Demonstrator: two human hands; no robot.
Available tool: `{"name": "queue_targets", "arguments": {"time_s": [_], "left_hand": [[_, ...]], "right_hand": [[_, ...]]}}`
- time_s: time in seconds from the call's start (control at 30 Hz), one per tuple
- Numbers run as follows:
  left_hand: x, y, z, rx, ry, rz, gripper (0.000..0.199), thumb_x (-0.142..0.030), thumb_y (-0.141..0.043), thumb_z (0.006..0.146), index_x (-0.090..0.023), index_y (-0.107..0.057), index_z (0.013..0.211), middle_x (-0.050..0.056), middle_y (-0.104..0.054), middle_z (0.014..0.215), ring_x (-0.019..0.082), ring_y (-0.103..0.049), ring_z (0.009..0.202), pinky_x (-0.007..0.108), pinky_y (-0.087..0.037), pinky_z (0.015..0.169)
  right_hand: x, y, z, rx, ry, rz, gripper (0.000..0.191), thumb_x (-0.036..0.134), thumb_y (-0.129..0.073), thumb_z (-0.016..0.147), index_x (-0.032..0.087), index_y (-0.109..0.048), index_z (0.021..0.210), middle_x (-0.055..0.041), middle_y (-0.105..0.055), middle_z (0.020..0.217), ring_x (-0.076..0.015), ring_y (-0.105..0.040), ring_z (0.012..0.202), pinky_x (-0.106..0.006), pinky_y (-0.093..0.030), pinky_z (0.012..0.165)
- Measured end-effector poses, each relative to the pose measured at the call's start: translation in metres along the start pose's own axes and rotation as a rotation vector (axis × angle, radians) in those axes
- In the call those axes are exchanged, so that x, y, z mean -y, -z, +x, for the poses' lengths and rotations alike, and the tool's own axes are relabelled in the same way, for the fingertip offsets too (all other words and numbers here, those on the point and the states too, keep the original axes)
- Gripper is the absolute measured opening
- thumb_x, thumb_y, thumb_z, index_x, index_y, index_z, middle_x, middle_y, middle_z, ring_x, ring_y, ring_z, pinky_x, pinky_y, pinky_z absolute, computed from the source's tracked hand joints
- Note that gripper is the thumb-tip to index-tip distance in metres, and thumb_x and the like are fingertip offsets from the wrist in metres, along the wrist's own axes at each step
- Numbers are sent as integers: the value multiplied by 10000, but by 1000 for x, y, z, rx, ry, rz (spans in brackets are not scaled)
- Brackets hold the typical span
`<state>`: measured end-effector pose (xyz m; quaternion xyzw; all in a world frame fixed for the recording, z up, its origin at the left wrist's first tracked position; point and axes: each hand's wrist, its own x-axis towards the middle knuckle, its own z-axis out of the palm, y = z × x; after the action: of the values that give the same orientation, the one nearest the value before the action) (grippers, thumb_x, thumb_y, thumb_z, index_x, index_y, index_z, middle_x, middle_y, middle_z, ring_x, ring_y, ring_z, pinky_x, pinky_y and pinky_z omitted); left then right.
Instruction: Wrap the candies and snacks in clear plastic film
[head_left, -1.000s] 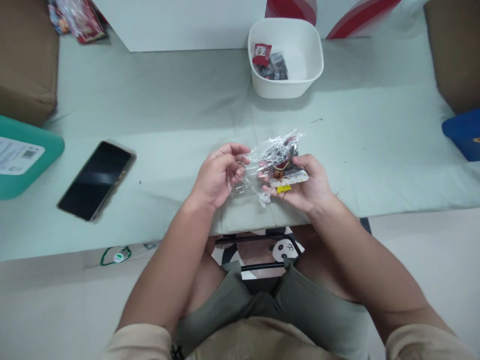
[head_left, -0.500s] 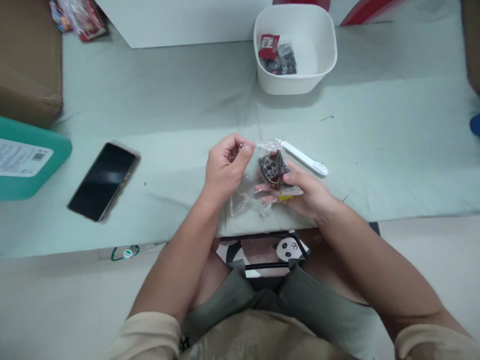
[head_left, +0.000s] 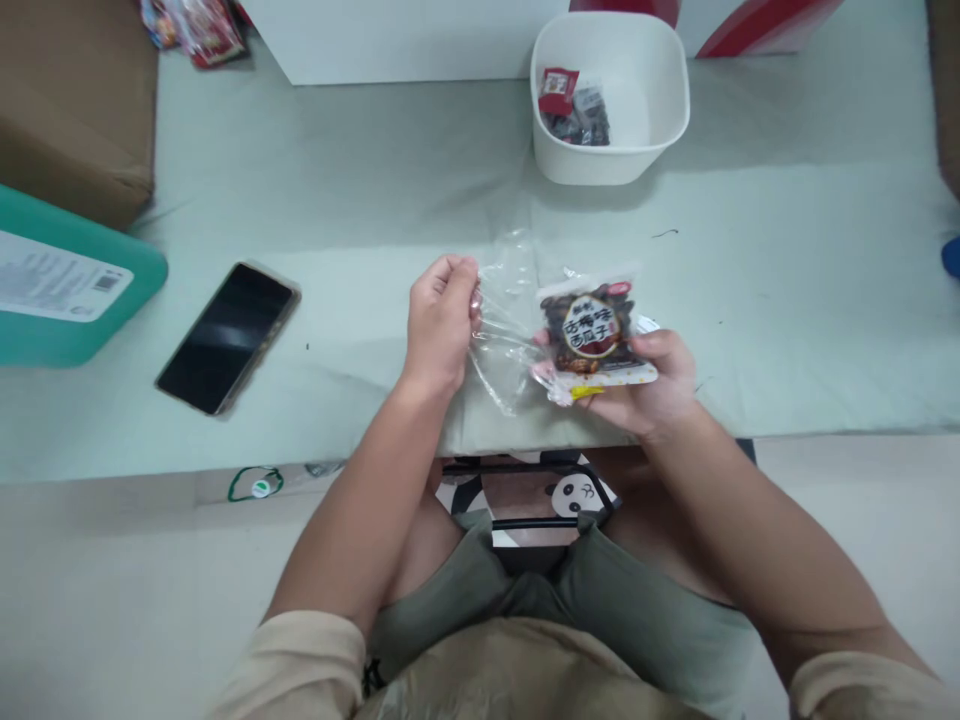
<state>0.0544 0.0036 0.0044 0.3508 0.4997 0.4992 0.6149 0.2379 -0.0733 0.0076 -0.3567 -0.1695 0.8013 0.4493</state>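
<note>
My left hand (head_left: 442, 322) is closed on the edge of a clear plastic bag (head_left: 504, 340), which stretches toward the other hand. In my right hand (head_left: 646, 385) lies a small snack packet (head_left: 591, 330) of dark seeds with a round printed label, the thumb pressing on its right side. Part of the clear plastic and something yellow (head_left: 587, 392) show under the packet's lower edge. A white cutter-like tool seen earlier on the cloth is now mostly hidden behind the packet and hand.
A white bin (head_left: 611, 165) with several small packets stands at the back. A phone (head_left: 229, 338) and a green container (head_left: 75, 335) lie to the left, near a cardboard box (head_left: 71, 110). More packets (head_left: 206, 35) are at the far left; a white box (head_left: 405, 45) stands behind.
My hands have moved apart, the right one shifting right with the snack packet. The packet now faces up flat, and the clear bag is pulled taut between my hands. The view has shifted slightly.
</note>
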Motion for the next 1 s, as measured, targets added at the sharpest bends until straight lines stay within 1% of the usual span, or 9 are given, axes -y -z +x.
{"name": "queue_targets", "arguments": {"time_s": [0.13, 0.23, 0.3, 0.37, 0.5, 0.67, 0.77, 0.87, 1.0], "left_hand": [[-7, -1, 2, -47, 91, -72, 444, -428, -774, 848, -203, -442, 657, -71, -368, 539, 33, -259, 407, 207, -175, 396], [-10, 1, 8, -36, 85, -118, 448, -412, -815, 789, -201, -447, 645, -75, -360, 536, 29, -262, 413, 201, -174, 394], [-12, 2, 11, -22, 59, -156, 459, -400, -848, 740, -202, -446, 643, -79, -357, 537, 28, -263, 417, 199, -167, 388], [-14, 2, 14, -11, 40, -194, 466, -386, -853, 728, -203, -434, 642, -82, -352, 541, 24, -249, 414, 195, -146, 382], [-20, 1, 17, 15, 37, -280, 459, -326, -794, 793, -206, -382, 629, -90, -314, 527, 19, -194, 390, 193, -92, 383], [-22, 2, 16, -33, 85, -323, 442, -326, -733, 866, -206, -381, 628, -88, -280, 515, 22, -161, 362, 226, -53, 375], [-20, 4, 15, -52, 100, -314, 470, -362, -764, 841, -204, -375, 630, -94, -274, 514, 20, -155, 368, 225, -47, 375], [-23, 5, 14, -73, 85, -340, 468, -356, -771, 819, -207, -367, 637, -100, -264, 512, 18, -125, 380, 232, -14, 385], [-32, 11, 14, -124, 110, -274, 457, -380, -739, 856, -222, -368, 639, -87, -257, 496, 43, -136, 389, 262, -77, 381]], "right_hand": [[2, 4, 6, 46, 49, 123, 604, 441, -678, 661, 227, -636, 1224, -90, -689, 1276, -262, -694, 1070, -359, -622, 667], [1, 11, 11, 116, 69, 162, 630, 549, -744, 690, 259, -637, 1238, -68, -668, 1304, -249, -688, 1092, -406, -651, 757], [0, 14, 13, 141, 71, 144, 635, 577, -785, 702, 276, -644, 1243, -58, -662, 1321, -241, -697, 1090, -393, -658, 761], [0, 15, 14, 142, 56, 121, 633, 536, -828, 700, 292, -645, 1254, -45, -665, 1335, -236, -710, 1087, -344, -656, 716], [3, 15, 13, 152, 13, 120, 613, 461, -843, 713, 310, -632, 1269, -33, -702, 1290, -218, -730, 1029, -245, -607, 577], [4, 23, 10, 96, 21, 126, 532, 429, -812, 736, 277, -647, 1219, 5, -720, 1061, -167, -718, 915, -224, -586, 540], [3, 27, 9, 61, 9, 108, 480, 428, -788, 744, 264, -651, 1175, 7, -708, 1011, -142, -696, 794, -213, -550, 487], [3, 28, 9, 72, -11, 88, 509, 473, -753, 744, 268, -627, 1192, -7, -709, 982, -147, -679, 705, -199, -485, 411], [3, 24, 8, 71, -39, 63, 512, 517, -703, 746, 266, -611, 1183, -7, -711, 926, -115, -615, 582, -162, -396, 355]]}}
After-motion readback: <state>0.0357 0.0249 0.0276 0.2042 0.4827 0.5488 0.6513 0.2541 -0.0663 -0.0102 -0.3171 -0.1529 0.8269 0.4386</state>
